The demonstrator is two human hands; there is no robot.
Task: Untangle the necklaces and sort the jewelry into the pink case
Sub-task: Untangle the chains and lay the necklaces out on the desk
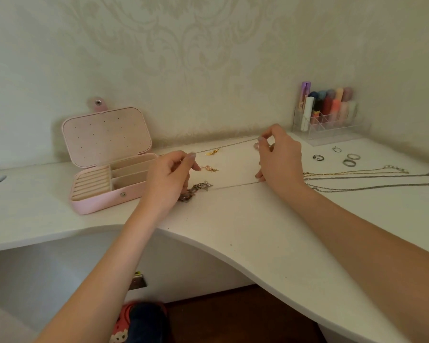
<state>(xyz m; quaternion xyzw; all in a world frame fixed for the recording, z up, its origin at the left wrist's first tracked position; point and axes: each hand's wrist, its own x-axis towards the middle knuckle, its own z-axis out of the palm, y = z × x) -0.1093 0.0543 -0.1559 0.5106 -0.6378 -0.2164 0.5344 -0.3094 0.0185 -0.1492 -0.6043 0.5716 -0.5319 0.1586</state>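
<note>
The pink case (97,201) stands open at the left of the white desk, its lid up and its compartments bare. My left hand (170,178) pinches one end of a thin silver chain (229,144), and my right hand (280,157) pinches its other end, so the chain is stretched between them. A second stretch of chain (235,185) runs from under my right hand to a dark silver pendant (201,186) by my left hand. Two small gold pieces (212,152) (209,168) lie between my hands.
Right of my right hand lie several straightened necklaces (369,179) and several rings (349,160). A clear organiser with lipsticks (328,112) stands in the back right corner against the wall. The desk's curved front edge (208,243) runs below my forearms.
</note>
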